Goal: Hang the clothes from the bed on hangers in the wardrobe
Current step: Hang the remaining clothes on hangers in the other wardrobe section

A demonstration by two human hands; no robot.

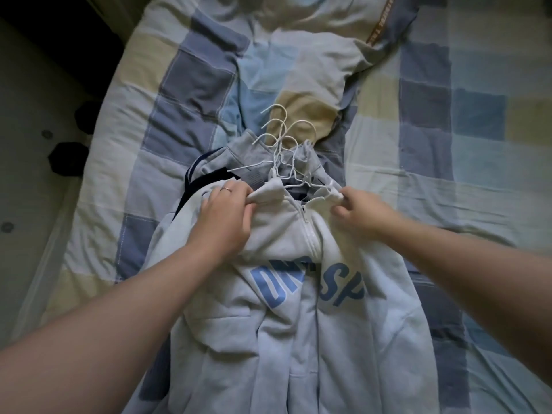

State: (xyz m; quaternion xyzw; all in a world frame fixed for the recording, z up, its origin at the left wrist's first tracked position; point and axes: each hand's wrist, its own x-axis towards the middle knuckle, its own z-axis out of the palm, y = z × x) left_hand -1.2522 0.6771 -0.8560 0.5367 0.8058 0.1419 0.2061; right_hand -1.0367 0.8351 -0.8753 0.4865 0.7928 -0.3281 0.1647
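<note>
A pale zip-up sweatshirt [298,324] with blue letters lies front up on the bed, its zip partly open at the neck. My left hand [227,210] grips the left side of its collar. My right hand [358,212] pinches the right side of the collar by the zip. Just beyond the collar lie several white wire hangers [283,144] in a tangle, hooks pointing away from me. They rest on a grey garment [239,156] with a dark navy one [194,180] partly under it. The wardrobe is not in view.
The bed carries a rumpled checked quilt [448,115] in blue, grey and cream. The bed's left edge [59,219] runs diagonally, with dim floor [27,144] and dark objects [68,162] beyond it.
</note>
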